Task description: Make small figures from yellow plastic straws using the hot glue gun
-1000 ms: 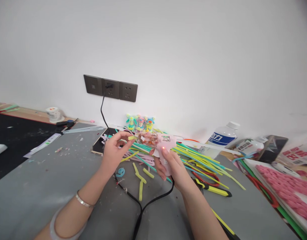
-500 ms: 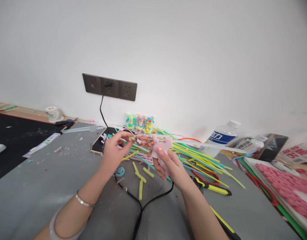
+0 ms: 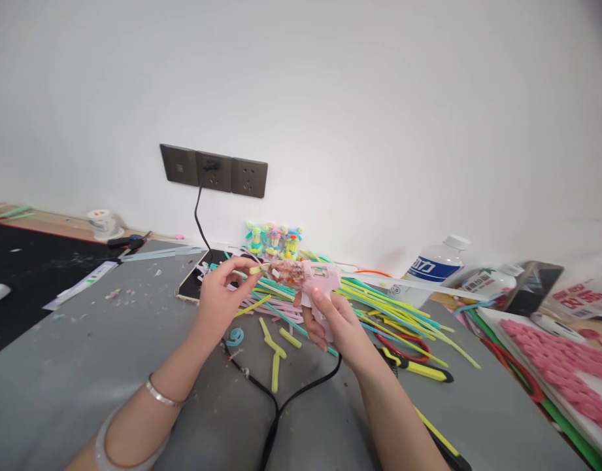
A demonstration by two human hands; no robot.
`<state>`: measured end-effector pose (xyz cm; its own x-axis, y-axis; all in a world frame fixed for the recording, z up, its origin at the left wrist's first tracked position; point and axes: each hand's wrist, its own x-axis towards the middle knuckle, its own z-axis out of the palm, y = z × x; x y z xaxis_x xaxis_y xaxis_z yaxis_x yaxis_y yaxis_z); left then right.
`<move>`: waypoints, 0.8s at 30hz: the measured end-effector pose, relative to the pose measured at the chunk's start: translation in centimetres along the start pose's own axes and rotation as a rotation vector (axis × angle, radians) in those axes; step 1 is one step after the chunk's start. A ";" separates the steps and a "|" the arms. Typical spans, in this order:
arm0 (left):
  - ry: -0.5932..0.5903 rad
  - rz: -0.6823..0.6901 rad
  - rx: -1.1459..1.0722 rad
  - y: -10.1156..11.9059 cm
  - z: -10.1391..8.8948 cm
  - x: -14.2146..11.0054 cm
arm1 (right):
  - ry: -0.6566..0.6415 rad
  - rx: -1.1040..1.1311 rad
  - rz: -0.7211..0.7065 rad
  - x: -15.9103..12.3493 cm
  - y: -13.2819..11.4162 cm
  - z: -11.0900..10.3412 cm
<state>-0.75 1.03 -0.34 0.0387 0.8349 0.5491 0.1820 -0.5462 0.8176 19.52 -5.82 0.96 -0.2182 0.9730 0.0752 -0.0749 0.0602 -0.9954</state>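
Note:
My right hand (image 3: pixel 333 320) is closed around the handle of a pink hot glue gun (image 3: pixel 323 280) with a small red light lit. The gun's nozzle, crusted with coloured fuzz, points left. Between thumb and fingers my left hand (image 3: pixel 227 288) pinches a small yellow pipe cleaner piece (image 3: pixel 255 269), close to the nozzle tip; whether they touch I cannot tell. Below the hands lie bent yellow pipe cleaner pieces (image 3: pixel 275 360) and a blue coil (image 3: pixel 235 337). Behind them, several small fuzzy figures (image 3: pixel 274 241) stand by the wall.
Loose pipe cleaners (image 3: pixel 399 304) spread behind and right of the gun. Yellow-black pliers (image 3: pixel 421 369) lie to the right. A black cord (image 3: pixel 276 409) runs across the mat; another enters the wall socket (image 3: pixel 212 171). A bottle (image 3: pixel 438 261) stands at the back right.
The glue gun has shifted slightly to the right, and its nozzle sits a little apart from my left fingertips. More of the yellow piece shows.

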 end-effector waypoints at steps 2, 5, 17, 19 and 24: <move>0.008 0.006 -0.002 0.0 0.0 0.0 | 0.011 -0.015 -0.006 0.0 0.1 -0.1; 0.016 0.005 -0.007 0.2 -0.1 0.0 | 0.030 -0.023 -0.014 0.0 0.1 -0.2; 0.017 -0.001 -0.057 0.3 -0.1 0.1 | 0.082 -0.022 0.004 0.0 -0.3 -0.4; 0.022 0.005 -0.053 0.3 -0.1 0.1 | 0.086 -0.016 0.009 0.0 -0.3 -0.4; 0.048 0.029 -0.030 0.3 -0.2 0.1 | 0.104 -0.053 -0.013 0.2 -0.3 -0.5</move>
<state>-0.89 0.95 0.00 -0.0035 0.8151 0.5794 0.1521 -0.5722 0.8059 19.95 -5.58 1.27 -0.1155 0.9898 0.0838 -0.0247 0.0815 -0.9964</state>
